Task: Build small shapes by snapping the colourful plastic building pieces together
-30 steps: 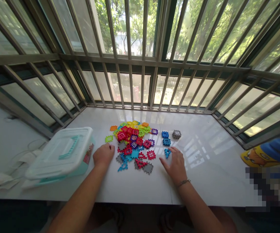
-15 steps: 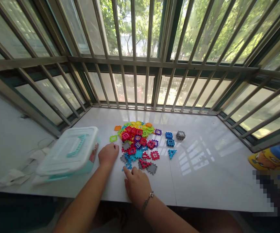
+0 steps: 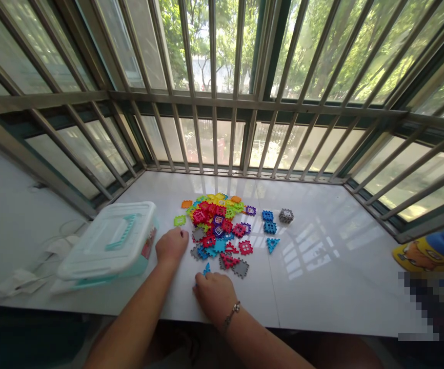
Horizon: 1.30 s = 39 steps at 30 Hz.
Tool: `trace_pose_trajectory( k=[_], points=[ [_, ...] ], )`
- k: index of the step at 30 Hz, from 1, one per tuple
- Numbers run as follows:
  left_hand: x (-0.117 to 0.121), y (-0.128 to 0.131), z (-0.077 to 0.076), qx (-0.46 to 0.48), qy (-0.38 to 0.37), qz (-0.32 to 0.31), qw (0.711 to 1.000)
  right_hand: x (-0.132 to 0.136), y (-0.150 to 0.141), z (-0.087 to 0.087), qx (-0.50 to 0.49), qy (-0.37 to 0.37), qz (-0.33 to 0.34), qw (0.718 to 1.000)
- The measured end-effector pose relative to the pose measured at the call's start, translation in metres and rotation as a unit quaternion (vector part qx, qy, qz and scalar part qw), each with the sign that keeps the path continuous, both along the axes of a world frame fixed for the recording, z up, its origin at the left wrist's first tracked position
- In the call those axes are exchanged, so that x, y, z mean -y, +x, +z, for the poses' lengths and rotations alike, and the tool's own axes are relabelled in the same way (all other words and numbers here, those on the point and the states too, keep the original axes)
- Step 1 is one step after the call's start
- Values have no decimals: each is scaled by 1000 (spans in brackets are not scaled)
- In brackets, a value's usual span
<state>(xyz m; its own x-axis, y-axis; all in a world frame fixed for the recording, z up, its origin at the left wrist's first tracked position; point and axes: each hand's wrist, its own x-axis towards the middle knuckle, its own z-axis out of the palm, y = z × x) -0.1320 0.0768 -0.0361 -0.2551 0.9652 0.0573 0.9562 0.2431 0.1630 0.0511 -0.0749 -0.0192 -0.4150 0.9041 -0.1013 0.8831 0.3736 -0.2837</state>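
On the white tabletop lies a pile of colourful interlocking plastic tiles [image 3: 219, 220], some shaped like windows. My left hand [image 3: 171, 246] rests as a closed fist just left of the pile; anything inside it is hidden. Nearer the front edge, the fingers of my right hand [image 3: 216, 294] are closed on a blue triangular tile [image 3: 207, 268], whose tip pokes out above them. Red triangular tiles [image 3: 229, 262] and a grey tile [image 3: 241, 268] lie just beyond that hand. To the right of the pile are blue square tiles [image 3: 268, 221], a blue triangle [image 3: 272, 245] and a grey stack of tiles [image 3: 286, 216].
A clear-lidded storage box [image 3: 110, 241] with a turquoise handle stands at left, beside a white cable and papers [image 3: 22, 283]. A yellow and blue container [image 3: 431, 248] sits at the right edge. Barred windows [image 3: 245, 107] enclose the table's far side.
My right hand has closed on the blue triangular tile and drawn it from the pile's lower edge towards me. My left fist stays in place.
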Motion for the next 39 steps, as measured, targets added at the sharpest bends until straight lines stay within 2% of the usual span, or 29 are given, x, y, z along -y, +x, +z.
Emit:
trace_pose_trajectory(
  k=[8,13,17,24,29,34,39],
  points=[
    [-1,-1,-1,-3,-4,0,1000,33,26,-1,-37,-20,7,999],
    [-1,-1,-2,-2,1,2,1000,47,49,-9,-117,6,-81,990],
    [0,0,0,2,-5,3,1000,45,50,-15,-128,17,-104,986],
    [1,2,5,-5,-11,1,1000,34,45,-5,-87,-22,-87,992],
    [2,3,6,-12,-11,0,1000,38,57,-14,-125,11,-69,990],
    [2,2,4,-13,-11,1,1000,41,96,-24,-204,88,-85,971],
    [0,1,3,-14,-7,0,1000,31,168,-29,-181,141,-153,961]
  ],
)
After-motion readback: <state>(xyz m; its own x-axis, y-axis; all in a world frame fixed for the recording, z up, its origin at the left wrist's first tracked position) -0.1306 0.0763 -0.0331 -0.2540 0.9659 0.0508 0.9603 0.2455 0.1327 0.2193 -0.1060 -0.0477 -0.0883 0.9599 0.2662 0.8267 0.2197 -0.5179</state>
